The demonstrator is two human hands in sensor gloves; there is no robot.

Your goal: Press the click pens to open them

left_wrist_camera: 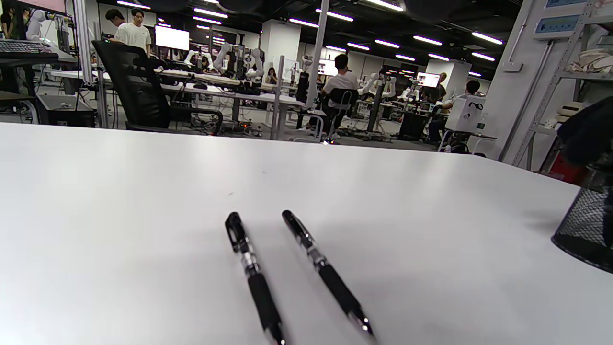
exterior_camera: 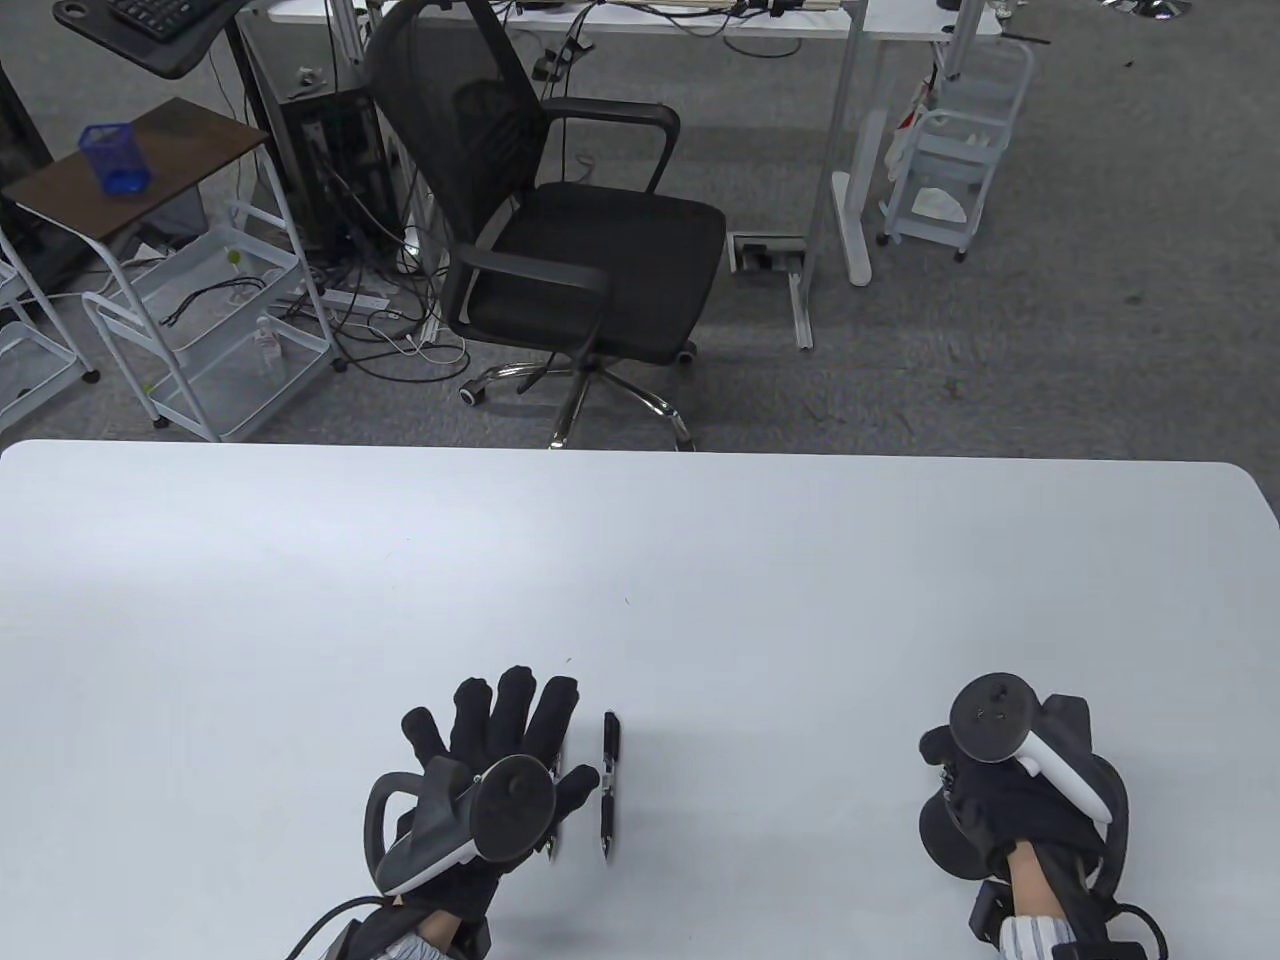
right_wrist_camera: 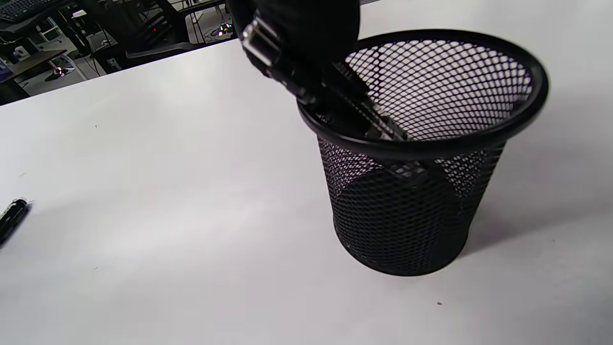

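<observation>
My right hand [exterior_camera: 1010,790] holds one click pen [right_wrist_camera: 330,91] angled into the mesh pen cup [right_wrist_camera: 421,158] near the table's [exterior_camera: 640,560] near right edge; two pens [left_wrist_camera: 254,278] lie near its near edge under my flat, spread left hand [exterior_camera: 490,760]; pressing down risks tipping the cup.

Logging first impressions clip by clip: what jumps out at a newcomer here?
Two black pens lie side by side on the white table, under and just right of the spread left hand. At the right, the right hand lowers a third pen into a black mesh cup.
</observation>
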